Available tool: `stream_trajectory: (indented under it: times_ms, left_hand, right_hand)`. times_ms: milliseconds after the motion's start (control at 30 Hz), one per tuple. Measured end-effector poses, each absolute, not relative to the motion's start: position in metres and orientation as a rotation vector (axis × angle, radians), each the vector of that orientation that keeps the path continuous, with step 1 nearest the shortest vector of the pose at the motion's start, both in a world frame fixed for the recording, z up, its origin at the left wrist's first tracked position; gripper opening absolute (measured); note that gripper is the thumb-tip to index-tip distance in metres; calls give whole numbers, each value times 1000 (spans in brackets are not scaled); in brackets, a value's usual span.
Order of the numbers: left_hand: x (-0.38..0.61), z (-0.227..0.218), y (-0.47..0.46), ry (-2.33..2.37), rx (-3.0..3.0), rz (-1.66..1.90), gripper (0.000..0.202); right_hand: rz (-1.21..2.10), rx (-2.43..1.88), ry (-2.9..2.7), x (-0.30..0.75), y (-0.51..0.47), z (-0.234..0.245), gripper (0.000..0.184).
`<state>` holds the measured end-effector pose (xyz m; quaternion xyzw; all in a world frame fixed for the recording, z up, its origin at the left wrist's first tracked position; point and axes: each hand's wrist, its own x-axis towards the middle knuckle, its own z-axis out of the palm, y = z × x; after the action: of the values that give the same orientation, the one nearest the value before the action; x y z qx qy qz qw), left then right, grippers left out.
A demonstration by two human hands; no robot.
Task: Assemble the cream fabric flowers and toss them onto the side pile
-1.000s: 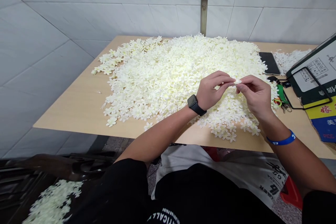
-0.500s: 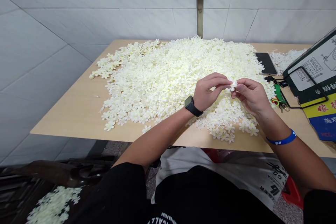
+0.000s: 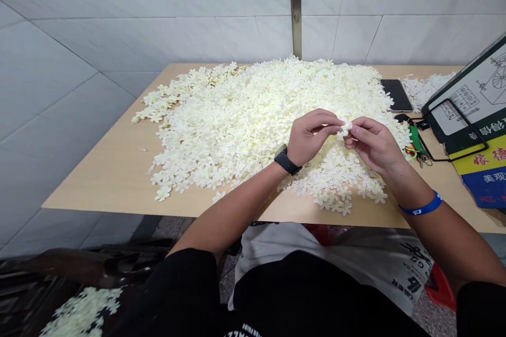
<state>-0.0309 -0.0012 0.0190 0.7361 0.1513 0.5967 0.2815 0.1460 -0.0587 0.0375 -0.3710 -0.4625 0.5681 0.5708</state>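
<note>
A big heap of small cream-white fabric flowers (image 3: pixel 253 110) covers the middle of the wooden table (image 3: pixel 98 179). Above its near right part, my left hand (image 3: pixel 308 137), with a black watch on the wrist, and my right hand (image 3: pixel 371 145), with a blue wristband, meet fingertip to fingertip. Both pinch the same small white flower (image 3: pixel 346 127) between thumbs and forefingers. The fingers of both hands are closed on it.
A black phone (image 3: pixel 391 95) lies at the heap's right edge, with keys and a green tag (image 3: pixel 415 142) nearer me. A printed box with a black frame (image 3: pixel 470 121) stands at the far right. White shreds (image 3: pixel 427 87) lie behind it. More flowers (image 3: pixel 79 313) lie on the floor at lower left.
The two hands have stayed joined on the small flower and turned it slightly between the fingertips. The camera has tipped a little, so the table sits lower in view.
</note>
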Motion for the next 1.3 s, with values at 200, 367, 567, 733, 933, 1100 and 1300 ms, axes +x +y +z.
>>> stream_trajectory:
  times_ms: [200, 367, 567, 733, 933, 1100, 1300]
  left_hand:
    - [-28, 17, -1, 460, 1774, 1512, 16]
    - [-26, 17, -2, 454, 1519, 1356, 27]
    - [-22, 13, -4, 472, 1141, 1156, 43]
    - [-21, 15, -7, 479, 1008, 1104, 50]
    - [-19, 16, -9, 478, 925, 1088, 37]
    - [-27, 23, -3, 451, 843, 1184, 27]
    - [-33, 30, -1, 495, 920, 1155, 22]
  right_hand:
    - [1251, -872, -1124, 145, -58, 34, 27]
    - [1188, -847, -1154, 145, -57, 33, 27]
    - [1055, -808, -1322, 149, -56, 26, 20]
    - [912, -817, -1444, 151, -56, 25, 14]
    - [605, -916, -1600, 146, -59, 33, 10]
    - [546, -907, -1603, 147, -59, 32, 9]
    - [591, -1015, -1494, 145, -58, 31, 9]
